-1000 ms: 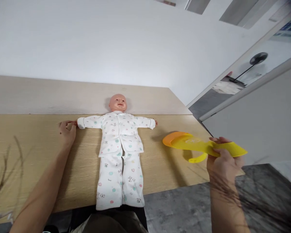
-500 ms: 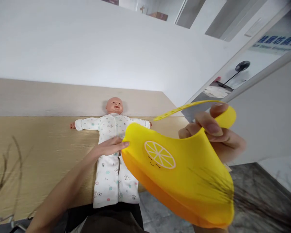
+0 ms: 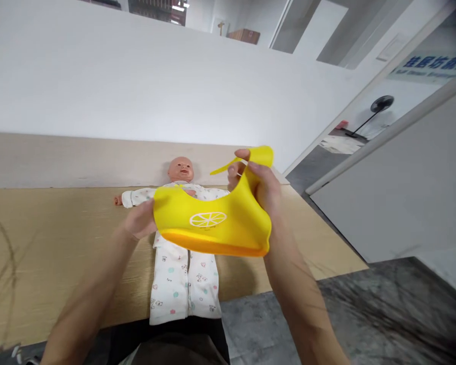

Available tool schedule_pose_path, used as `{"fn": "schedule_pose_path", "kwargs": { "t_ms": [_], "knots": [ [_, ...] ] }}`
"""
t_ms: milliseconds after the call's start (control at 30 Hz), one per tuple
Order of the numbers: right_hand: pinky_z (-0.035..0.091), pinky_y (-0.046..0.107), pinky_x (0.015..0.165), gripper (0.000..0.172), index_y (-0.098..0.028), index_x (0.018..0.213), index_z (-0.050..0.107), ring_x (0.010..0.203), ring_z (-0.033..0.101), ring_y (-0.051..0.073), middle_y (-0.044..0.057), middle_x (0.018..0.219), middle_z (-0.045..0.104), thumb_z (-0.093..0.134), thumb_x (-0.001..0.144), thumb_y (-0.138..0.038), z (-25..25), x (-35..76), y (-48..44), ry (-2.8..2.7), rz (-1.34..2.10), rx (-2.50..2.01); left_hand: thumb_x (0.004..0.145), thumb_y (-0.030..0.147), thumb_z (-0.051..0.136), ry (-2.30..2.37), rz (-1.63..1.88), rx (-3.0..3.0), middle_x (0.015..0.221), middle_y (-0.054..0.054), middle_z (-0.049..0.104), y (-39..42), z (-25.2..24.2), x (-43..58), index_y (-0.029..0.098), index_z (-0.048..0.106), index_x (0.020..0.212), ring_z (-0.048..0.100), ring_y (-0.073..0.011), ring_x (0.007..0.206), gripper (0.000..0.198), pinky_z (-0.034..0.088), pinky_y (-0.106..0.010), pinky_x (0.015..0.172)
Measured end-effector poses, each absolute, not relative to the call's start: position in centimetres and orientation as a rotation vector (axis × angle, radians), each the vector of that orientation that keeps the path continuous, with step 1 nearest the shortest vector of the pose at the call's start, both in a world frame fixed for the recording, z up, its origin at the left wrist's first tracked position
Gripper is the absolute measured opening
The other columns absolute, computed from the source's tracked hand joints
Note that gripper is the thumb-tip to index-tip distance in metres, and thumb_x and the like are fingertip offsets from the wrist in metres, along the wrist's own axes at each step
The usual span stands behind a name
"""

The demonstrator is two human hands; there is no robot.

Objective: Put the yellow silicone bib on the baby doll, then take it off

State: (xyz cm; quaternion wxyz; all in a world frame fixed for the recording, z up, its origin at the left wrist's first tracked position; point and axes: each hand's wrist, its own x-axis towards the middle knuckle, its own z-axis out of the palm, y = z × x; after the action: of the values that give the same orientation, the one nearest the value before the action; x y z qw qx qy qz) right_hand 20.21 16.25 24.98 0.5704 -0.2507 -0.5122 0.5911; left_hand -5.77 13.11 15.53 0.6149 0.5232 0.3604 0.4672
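Note:
A yellow baby bib (image 3: 243,218) with an orange catch pocket and a lemon-slice print is stretched between my two hands, above a baby doll (image 3: 180,170). My left hand (image 3: 141,219) grips the bib's left edge, its fingers mostly behind the bib. Closed round the base of the neck strap at the upper right is my right hand (image 3: 261,182); the strap's free end points left. The doll lies on its back in a white patterned sleepsuit (image 3: 171,284), arms spread. Its chest and one arm are partly covered by the bib.
The doll lies on a wooden table (image 3: 79,243), whose right edge slants down to a grey floor (image 3: 258,324). A white wall (image 3: 137,86) rises behind. Through the doorway at right stands a black fan (image 3: 382,104). Dark blurred strands cross the lower corners.
The bib has moved left and away from me, from the right side to over the doll's torso. My left hand has taken a fuller grip on its left edge.

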Motion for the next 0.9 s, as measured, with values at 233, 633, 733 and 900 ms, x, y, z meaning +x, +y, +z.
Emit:
{"fn": "schedule_pose_path", "kwargs": {
  "t_ms": [233, 633, 733, 900],
  "knots": [
    [0.053, 0.025, 0.069, 0.034, -0.019, 0.097, 0.065, 0.071, 0.060, 0.012, -0.001, 0.080, 0.066, 0.075, 0.079, -0.046, 24.7, 18.1, 19.1, -1.237, 1.333, -0.547, 0.080, 0.056, 0.080, 0.815, 1.162, 1.012, 0.095, -0.001, 0.078, 14.1, 20.2, -6.2, 0.027, 0.060, 0.137, 0.074, -0.0195, 0.079, 0.067, 0.060, -0.026, 0.068],
    [0.054, 0.034, 0.090, 0.033, -0.019, 0.094, 0.069, 0.100, 0.066, 0.020, 0.004, 0.101, 0.072, 0.077, 0.076, -0.046, 23.2, 17.0, 24.4, -1.171, 1.325, -0.682, 0.081, 0.049, 0.078, 1.003, 1.276, 1.044, 0.094, -0.004, 0.073, 18.7, 20.8, -6.9, 0.019, 0.062, 0.138, 0.070, -0.0217, 0.084, 0.066, 0.055, -0.031, 0.075],
    [0.054, 0.034, 0.085, 0.033, -0.019, 0.098, 0.072, 0.091, 0.064, 0.018, 0.004, 0.099, 0.071, 0.076, 0.078, -0.045, 23.8, 18.1, 23.5, -1.218, 1.318, -0.699, 0.080, 0.050, 0.077, 1.013, 1.246, 1.083, 0.098, -0.005, 0.074, 18.1, 21.6, -6.5, 0.023, 0.063, 0.136, 0.072, -0.0254, 0.086, 0.064, 0.057, -0.034, 0.074],
    [0.052, 0.031, 0.079, 0.036, -0.019, 0.105, 0.073, 0.081, 0.060, 0.016, 0.001, 0.090, 0.067, 0.075, 0.079, -0.044, 24.5, 19.3, 22.7, -1.253, 1.272, -0.707, 0.083, 0.047, 0.074, 0.988, 1.279, 1.120, 0.096, -0.004, 0.074, 17.8, 21.8, -5.8, 0.027, 0.067, 0.132, 0.073, -0.0271, 0.088, 0.054, 0.058, -0.036, 0.076]
  ]
}}
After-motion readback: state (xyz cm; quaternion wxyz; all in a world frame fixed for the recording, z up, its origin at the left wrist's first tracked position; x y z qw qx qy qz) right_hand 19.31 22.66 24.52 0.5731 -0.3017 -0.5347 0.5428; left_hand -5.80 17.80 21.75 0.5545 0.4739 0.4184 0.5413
